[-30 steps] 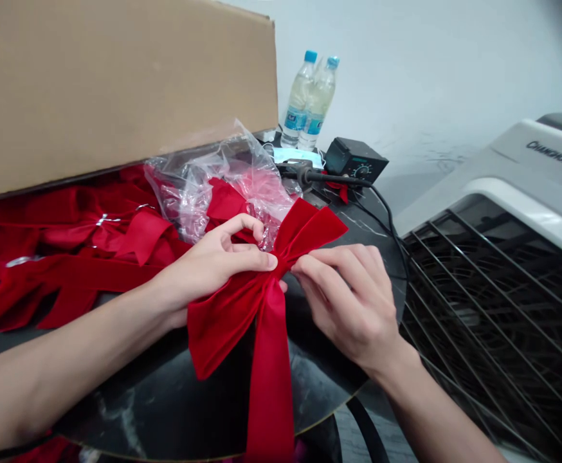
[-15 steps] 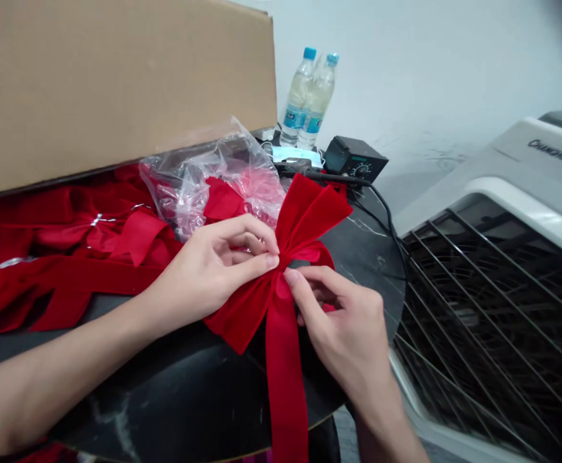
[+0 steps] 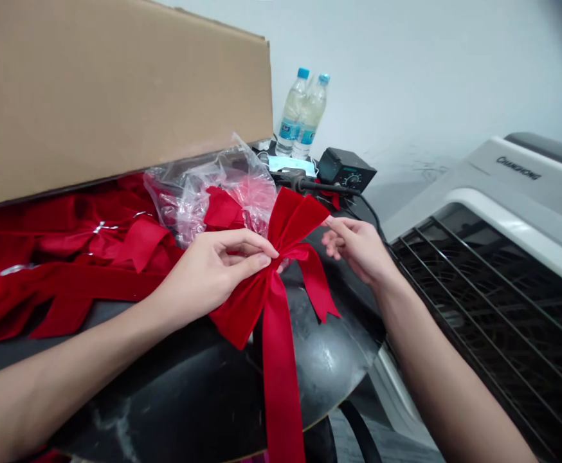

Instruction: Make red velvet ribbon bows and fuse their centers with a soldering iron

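Observation:
A red velvet bow [image 3: 290,222] with loops and two hanging tails is held above the round black table [image 3: 189,386]. My left hand [image 3: 227,263] pinches it at its gathered centre, thumb and forefinger together. At the outer edge of the upper loop, my right hand [image 3: 358,247] pinches the ribbon between thumb and forefinger, its other fingers loosely curled. One long tail falls past the table's front edge; a shorter notched tail hangs on the right. Behind and left lie more red bows [image 3: 98,251], some with silvery ties.
A clear plastic bag [image 3: 184,193] with red pieces lies behind my left hand. A large cardboard box [image 3: 131,83] stands at the back left. Two bottles [image 3: 305,119], a blue mask [image 3: 290,166] and a black dial box [image 3: 346,170] with cables are behind. An air cooler [image 3: 493,276] stands right.
My right hand has moved from beside the bow's centre up and right to the upper loop's edge. The notched tail now hangs free. My left hand keeps its pinch.

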`<state>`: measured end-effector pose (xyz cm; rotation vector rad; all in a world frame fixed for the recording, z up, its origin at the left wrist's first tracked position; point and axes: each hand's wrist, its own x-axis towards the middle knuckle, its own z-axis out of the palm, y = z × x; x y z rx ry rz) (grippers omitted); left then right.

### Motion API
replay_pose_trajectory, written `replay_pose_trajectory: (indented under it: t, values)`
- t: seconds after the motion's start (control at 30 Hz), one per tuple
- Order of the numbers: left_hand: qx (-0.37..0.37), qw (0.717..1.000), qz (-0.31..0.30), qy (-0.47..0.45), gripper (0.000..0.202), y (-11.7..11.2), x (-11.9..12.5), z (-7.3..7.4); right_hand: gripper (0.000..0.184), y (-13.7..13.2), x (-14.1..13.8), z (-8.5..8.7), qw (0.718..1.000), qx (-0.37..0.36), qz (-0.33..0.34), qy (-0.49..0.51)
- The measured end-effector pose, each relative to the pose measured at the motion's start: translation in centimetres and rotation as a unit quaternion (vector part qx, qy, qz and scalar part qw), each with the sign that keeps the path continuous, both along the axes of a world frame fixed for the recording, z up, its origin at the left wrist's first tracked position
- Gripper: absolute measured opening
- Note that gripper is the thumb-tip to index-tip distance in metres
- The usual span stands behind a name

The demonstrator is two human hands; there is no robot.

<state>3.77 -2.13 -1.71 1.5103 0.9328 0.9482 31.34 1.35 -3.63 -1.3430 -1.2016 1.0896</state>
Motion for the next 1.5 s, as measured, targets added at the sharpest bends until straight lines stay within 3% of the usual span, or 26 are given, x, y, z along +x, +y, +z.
replay_pose_trajectory:
  t: [0.13,0.23,0.33,0.57,0.7,0.8,0.87,0.97,1.1,1.2,1.37,1.5]
  values:
    - [-0.021,1.0,-0.003,0.01,0.011,0.1,0.0,-0.1,0.047,5.6,0.0,-1.6,0.998,0.038,-0.021,0.055]
    - [-0.039,0.999,-0.012,0.015,0.014,0.3,-0.1,-0.5,0.047,8.2,-0.4,-1.9,0.994,0.079,-0.031,0.066]
    - [-0.047,0.999,-0.016,0.017,0.015,0.5,-0.2,-0.7,0.052,9.7,-0.9,-2.2,0.99,0.122,-0.041,0.049]
    - [-0.028,1.0,0.01,0.003,0.008,0.6,-0.2,-0.2,0.024,10.3,-1.3,-2.8,0.968,0.215,-0.114,-0.06]
    - [-0.031,0.998,0.038,0.027,0.013,0.5,-0.2,-0.2,0.018,8.7,0.3,-0.8,0.946,0.254,-0.154,-0.129]
    - [-0.037,0.998,0.039,0.038,0.014,0.5,-0.2,-0.3,0.014,5.5,1.1,1.1,0.91,0.31,-0.202,-0.188]
    - [-0.044,0.997,0.037,0.042,0.014,0.5,-0.3,-0.3,0.012,2.7,0.8,1.7,0.892,0.351,-0.229,-0.17]
    - [-0.043,0.997,0.035,0.047,0.014,0.5,-0.2,-0.5,0.009,-1.2,-0.7,1.6,0.864,0.414,-0.261,-0.117]
    - [-0.033,0.997,0.049,0.057,0.015,0.7,-0.1,-0.8,0.005,-4.4,-3.4,1.0,0.801,0.497,-0.316,-0.105]
    - [-0.038,0.996,0.056,0.066,0.016,0.8,0.0,-0.9,0.001,-5.7,-5.1,0.9,0.787,0.523,-0.31,-0.108]
    - [-0.031,0.995,0.055,0.079,0.019,0.7,-0.1,-1.5,0.004,-7.3,-5.9,0.4,0.83,0.483,-0.219,-0.174]
    - [-0.042,0.995,0.054,0.07,0.018,0.7,0.0,-1.7,0.013,-7.3,-5.6,0.3,0.792,0.546,-0.148,-0.231]
